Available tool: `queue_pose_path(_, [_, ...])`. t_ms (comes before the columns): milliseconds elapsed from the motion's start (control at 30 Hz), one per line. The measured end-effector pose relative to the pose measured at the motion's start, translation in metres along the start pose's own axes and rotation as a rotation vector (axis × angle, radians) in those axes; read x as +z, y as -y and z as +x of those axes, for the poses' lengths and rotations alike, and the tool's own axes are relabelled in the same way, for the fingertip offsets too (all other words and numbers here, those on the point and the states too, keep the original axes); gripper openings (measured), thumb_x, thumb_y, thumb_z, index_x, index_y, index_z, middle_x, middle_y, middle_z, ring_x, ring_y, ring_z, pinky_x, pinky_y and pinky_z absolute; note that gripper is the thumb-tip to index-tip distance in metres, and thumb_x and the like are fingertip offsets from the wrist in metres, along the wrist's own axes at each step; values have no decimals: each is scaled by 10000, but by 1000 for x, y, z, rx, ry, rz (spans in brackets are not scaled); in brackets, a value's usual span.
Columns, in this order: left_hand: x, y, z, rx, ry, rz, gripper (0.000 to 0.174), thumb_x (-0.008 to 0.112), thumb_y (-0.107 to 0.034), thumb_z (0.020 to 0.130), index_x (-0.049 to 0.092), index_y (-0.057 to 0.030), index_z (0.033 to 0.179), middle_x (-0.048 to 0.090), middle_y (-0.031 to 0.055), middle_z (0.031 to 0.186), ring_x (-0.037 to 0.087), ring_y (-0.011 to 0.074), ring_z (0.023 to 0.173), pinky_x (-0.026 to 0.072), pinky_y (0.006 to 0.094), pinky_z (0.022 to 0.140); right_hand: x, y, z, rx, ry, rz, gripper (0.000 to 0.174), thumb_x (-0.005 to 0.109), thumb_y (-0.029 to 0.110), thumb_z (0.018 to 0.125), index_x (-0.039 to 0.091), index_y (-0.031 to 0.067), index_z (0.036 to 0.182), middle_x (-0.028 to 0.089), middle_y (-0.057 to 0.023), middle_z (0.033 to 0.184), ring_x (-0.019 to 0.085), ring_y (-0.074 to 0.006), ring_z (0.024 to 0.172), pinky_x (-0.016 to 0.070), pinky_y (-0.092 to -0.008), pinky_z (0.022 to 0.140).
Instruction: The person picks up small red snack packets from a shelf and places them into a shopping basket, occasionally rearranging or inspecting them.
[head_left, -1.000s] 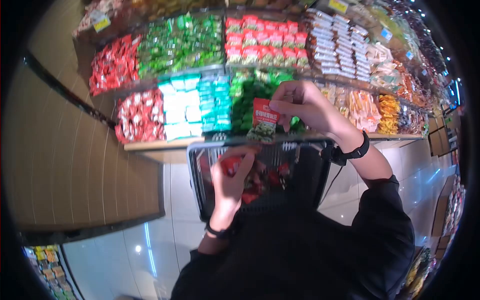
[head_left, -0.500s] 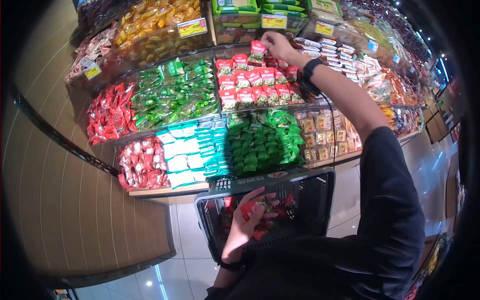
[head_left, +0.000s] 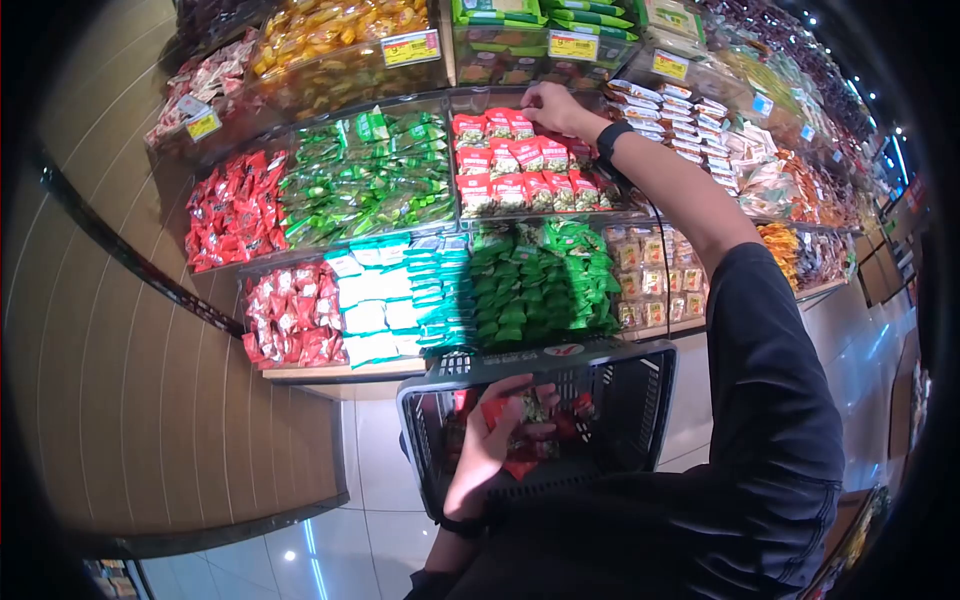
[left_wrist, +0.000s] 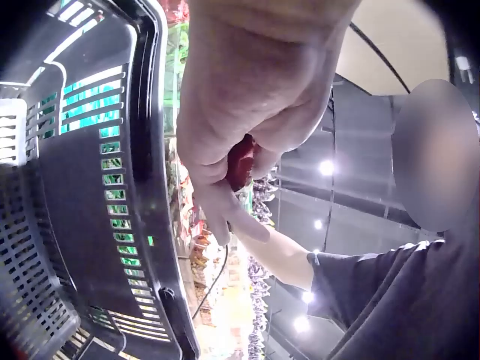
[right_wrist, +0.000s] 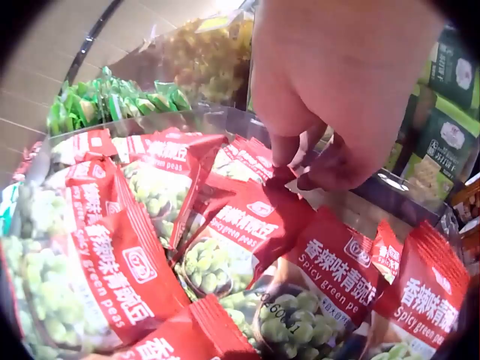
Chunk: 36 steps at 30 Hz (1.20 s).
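My right hand (head_left: 552, 108) is at the back row of a clear bin of red-topped spicy green pea packets (head_left: 510, 188). In the right wrist view, its thumb and fingertips pinch the top edge of one green pea packet (right_wrist: 244, 221), which lies among others. Over the shopping basket (head_left: 408, 425), my left hand (head_left: 487, 440) holds a red green pea packet (head_left: 494, 410) against its palm, fingers spread in the head view. From the left wrist, my left hand (left_wrist: 251, 97) hides most of it; a red piece (left_wrist: 241, 161) shows between thumb and fingers.
Several red packets (head_left: 520, 466) lie in the basket. Bins of green packets (head_left: 365, 185), teal packets (head_left: 440, 285) and white-wrapped snacks (head_left: 655, 115) surround the pea bin. A wood-toned panel (head_left: 200, 420) stands at left. A cable (head_left: 667, 265) hangs from my right wrist.
My right hand has moved from above the basket, with a pea packet, up to the bin's back row. The packet there, raised half a second ago, now sits level with its neighbours.
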<state>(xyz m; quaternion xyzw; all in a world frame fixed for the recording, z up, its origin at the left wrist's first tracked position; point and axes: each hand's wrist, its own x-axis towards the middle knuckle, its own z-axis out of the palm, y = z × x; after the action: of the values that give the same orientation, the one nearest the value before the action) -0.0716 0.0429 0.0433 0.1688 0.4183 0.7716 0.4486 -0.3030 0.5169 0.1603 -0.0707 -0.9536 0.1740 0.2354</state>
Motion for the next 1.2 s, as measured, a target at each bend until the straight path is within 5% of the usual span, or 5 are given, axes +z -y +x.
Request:
queue_pose_path(167, [5,-15,-6,143,-162,83,599,303,-413,1119,483,85,1400,683,272,1174,717,329,1055,634,362,762,-40,52,-51,-208,-201,-7,240,710,155,864,682,26,1064,694,-159,997,688,-312,974,543,-419,873])
queue_pose_path(333, [8,-26,-18,270,-222,201,703,248,-495,1112,541,91,1366,737,217,923,754,270,774,618,320,622,-95,211,-242,46,410,484,282,719,244,931,677,39,1121,678,-37,880,605,-103,705,496,-278,632])
queue_pose_path(500, [25,-27,-28,331,-255,612,555,278,-337,1142,634,51,1317,718,75,778,641,54,639,497,189,586,-74,270,-379,118,389,681,468,801,216,888,586,40,1264,654,-40,811,581,-90,646,477,-253,594])
queue_pose_path(933, [70,-15,-42,273,-252,432,243,569,-162,1060,690,-10,1206,635,-33,758,541,13,615,427,201,544,-44,279,-422,583,144,1303,126,671,100,998,624,-11,1035,688,-42,908,648,-58,798,530,-215,666])
queue_pose_path(1200, [47,3,-28,151,-70,522,139,632,-135,1017,686,-19,1073,683,7,769,633,63,640,482,231,552,-58,238,-431,276,229,819,245,771,161,926,628,0,1043,675,-41,864,624,-61,732,503,-232,632])
